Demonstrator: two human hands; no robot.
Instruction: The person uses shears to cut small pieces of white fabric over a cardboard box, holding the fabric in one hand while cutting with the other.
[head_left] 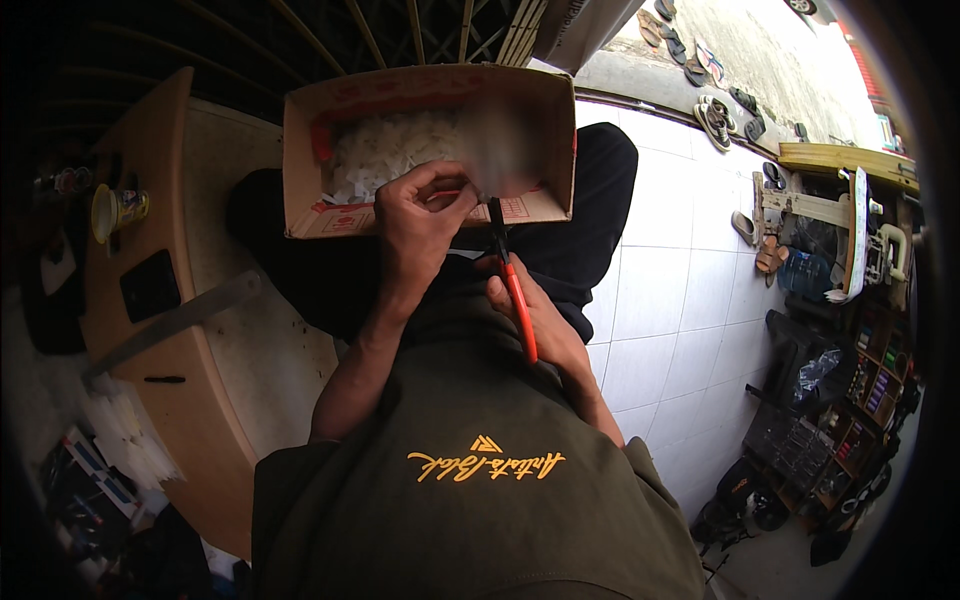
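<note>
My left hand point(420, 222) is closed in a pinch over the near rim of an open cardboard box point(300, 160). What its fingertips grip is too small to name. In my right hand point(552, 322) is a pair of red-handled pliers point(520, 300), its dark jaws pointing up toward the left fingertips. The jaws end right beside those fingers; whether they touch the small piece I cannot tell. Many small whitish, translucent pieces point(385, 150) lie heaped in the box. A blurred patch hides the box's right part.
A wooden table point(215, 390) on the left bears a yellow-rimmed cup point(120, 212), a dark phone-like slab point(150, 286) and a long flat metal blade point(185, 315). White floor tiles point(660, 290) lie to the right. Beyond are sandals point(715, 122), a sewing machine point(880, 250) and a rack of thread spools point(870, 390).
</note>
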